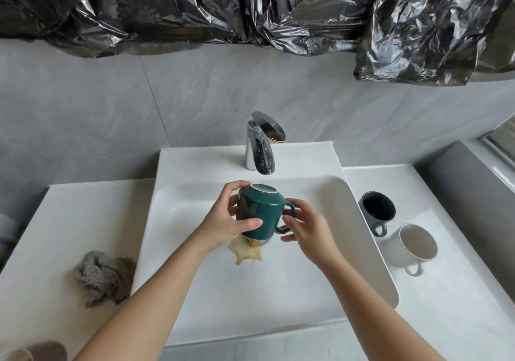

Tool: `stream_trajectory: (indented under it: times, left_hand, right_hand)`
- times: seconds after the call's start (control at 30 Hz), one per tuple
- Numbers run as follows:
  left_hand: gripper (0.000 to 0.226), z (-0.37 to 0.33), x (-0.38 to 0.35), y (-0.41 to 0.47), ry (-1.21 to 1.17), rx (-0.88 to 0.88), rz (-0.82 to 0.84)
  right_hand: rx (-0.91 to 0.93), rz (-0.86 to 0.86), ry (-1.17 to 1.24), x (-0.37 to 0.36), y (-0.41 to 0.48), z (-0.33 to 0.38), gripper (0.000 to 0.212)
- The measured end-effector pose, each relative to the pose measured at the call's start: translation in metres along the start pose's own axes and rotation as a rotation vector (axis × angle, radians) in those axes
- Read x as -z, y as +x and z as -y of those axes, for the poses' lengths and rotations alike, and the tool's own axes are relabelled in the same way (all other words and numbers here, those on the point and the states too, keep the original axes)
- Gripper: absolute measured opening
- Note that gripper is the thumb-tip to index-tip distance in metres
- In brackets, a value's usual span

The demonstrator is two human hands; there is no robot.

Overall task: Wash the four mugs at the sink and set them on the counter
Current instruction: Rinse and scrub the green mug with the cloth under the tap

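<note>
Green mug [260,213] upside down over sink [278,291], brownish liquid [248,250] spilling from mouth. Left hand [227,221] grips mug body; right hand [305,228] pinches handle. Dark mug [377,210], white mug [415,245] upright on right counter [446,305]. Grey cloth [104,277] on left.

Colours as you see them, clock positions taken from the teal mug:

- Teal mug [260,211], centre: plain deep green-teal glaze, with a white ring round the base.
- Liquid [246,252], 6 o'clock: pale tan-yellow.
- Sink [278,291] and counter [446,305]: plain white.
- Grey mug [376,210], 3 o'clock: mid-grey outside, near-black inside.
- White mug [412,245], 4 o'clock: white outside, off-white inside, pale grey handle.
- Cloth [104,277], 8 o'clock: mottled grey-brown.
- Tap [260,145], 12 o'clock: mirror chrome.
- Wall [111,104]: grey tiles, faintly marbled.
- Sheeting [250,7], 12 o'clock: glossy black.
</note>
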State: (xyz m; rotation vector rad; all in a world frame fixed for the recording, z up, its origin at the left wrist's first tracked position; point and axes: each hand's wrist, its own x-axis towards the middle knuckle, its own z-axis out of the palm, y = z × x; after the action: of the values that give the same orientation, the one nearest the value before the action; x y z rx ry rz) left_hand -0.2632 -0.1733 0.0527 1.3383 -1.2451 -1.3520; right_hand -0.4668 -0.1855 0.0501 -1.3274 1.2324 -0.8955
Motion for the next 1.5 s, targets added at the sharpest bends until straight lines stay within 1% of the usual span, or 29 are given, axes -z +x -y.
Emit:
stream_trajectory:
  times: [0.1,0.2,0.27,0.3,0.37,0.43,0.47,0.53,0.6,0.63,0.67,0.7,0.73,0.77,0.8,0.83,0.87,0.9,0.93,0.97,1.03,1.07,1.1,1.17,1.27,1.4,1.5]
  left_hand:
    - [0.075,-0.001,0.002,-0.001,0.015,-0.034,-0.011]
    - [0.074,-0.004,0.005,-0.001,-0.006,0.016,-0.008]
    - [0.072,-0.006,0.007,0.0,-0.055,0.118,-0.025]
    - [0.072,-0.006,0.007,0.002,-0.093,0.187,-0.035]
    - [0.071,-0.008,0.008,0.005,-0.132,0.345,-0.035]
    - [0.078,-0.01,0.007,0.01,-0.129,0.505,-0.01]
    - [0.08,-0.01,0.007,0.012,-0.124,0.571,0.01]
    - [0.072,-0.009,0.003,0.015,-0.133,0.663,0.05]
    - [0.055,-0.008,-0.002,0.016,-0.152,0.674,0.055]
    - [0.05,-0.012,-0.004,0.017,-0.148,0.655,0.059]
    - [0.05,-0.019,-0.006,0.017,-0.117,0.628,0.061]
    - [0.052,-0.026,-0.007,0.018,-0.026,0.585,0.048]
    - [0.052,-0.034,-0.008,0.018,0.14,0.51,-0.008]
    - [0.047,-0.039,-0.008,0.02,0.348,0.378,-0.14]
    - [0.038,-0.045,-0.009,0.021,0.521,0.178,-0.327]
    - [0.029,-0.054,-0.009,0.021,0.607,-0.056,-0.491]
    - [0.023,-0.064,-0.01,0.022,0.646,-0.289,-0.598]
    - [0.023,-0.073,-0.012,0.026,0.673,-0.474,-0.648]
    - [0.027,-0.079,-0.012,0.032,0.719,-0.593,-0.643]
    - [0.033,-0.086,-0.014,0.04,0.787,-0.666,-0.598]
    - [0.047,-0.093,-0.021,0.057,0.92,-0.693,-0.469]
    - [0.048,-0.093,-0.024,0.064,0.952,-0.684,-0.431]
    - [0.046,-0.092,-0.028,0.07,0.957,-0.673,-0.429]
    - [0.032,-0.092,-0.032,0.076,0.939,-0.688,-0.5]
    - [0.015,-0.099,-0.031,0.083,0.966,-0.775,-0.571]
    - [0.01,-0.099,-0.03,0.087,1.01,-0.777,-0.611]
    - [0.007,-0.107,-0.028,0.092,0.91,-0.746,-0.674]
  right_hand:
    - [0.026,0.001,0.006,0.0,0.0,0.004,0.037]
    - [0.033,0.021,-0.04,-0.002,0.0,0.004,0.041]
    - [0.168,0.004,-0.172,0.0,-0.002,-0.001,0.041]
    - [0.266,0.013,-0.273,0.004,-0.003,-0.004,0.034]
    - [0.434,0.088,-0.482,0.013,-0.003,-0.007,0.01]
    - [0.568,0.156,-0.682,0.02,0.0,-0.01,0.023]
    - [0.617,0.175,-0.74,0.021,0.002,-0.01,0.029]
    - [0.684,0.187,-0.754,0.02,0.003,-0.008,0.033]
    - [0.647,0.201,-0.673,0.016,0.004,-0.01,0.03]
    - [0.574,0.201,-0.603,0.014,0.004,-0.011,0.027]
    - [0.466,0.189,-0.519,0.013,0.004,-0.011,0.025]
    - [0.324,0.171,-0.411,0.012,0.003,-0.011,0.022]
    - [0.187,0.142,-0.291,0.012,0.003,-0.009,0.022]
    - [0.081,0.098,-0.188,0.011,0.004,-0.008,0.024]
    - [0.001,0.057,-0.115,0.011,0.005,-0.007,0.028]
    - [-0.061,0.034,-0.064,0.011,0.007,-0.007,0.029]
    - [-0.096,0.02,-0.041,0.011,0.007,-0.005,0.03]
    - [-0.11,0.011,-0.035,0.01,0.008,-0.004,0.03]
    - [-0.112,0.004,-0.03,0.009,0.008,-0.002,0.03]
    - [-0.114,-0.004,-0.02,0.008,0.009,-0.001,0.031]
    - [-0.126,-0.017,0.01,0.004,0.011,0.002,0.033]
    - [-0.137,-0.029,0.026,0.0,0.011,0.003,0.034]
    - [-0.151,-0.044,0.037,-0.004,0.011,0.004,0.035]
    - [-0.169,-0.085,0.059,-0.011,0.011,0.006,0.034]
    - [-0.181,-0.127,0.121,-0.019,0.014,0.006,0.032]
    - [-0.184,-0.144,0.169,-0.021,0.016,0.007,0.029]
    - [-0.178,-0.145,0.189,-0.023,0.016,0.01,0.027]
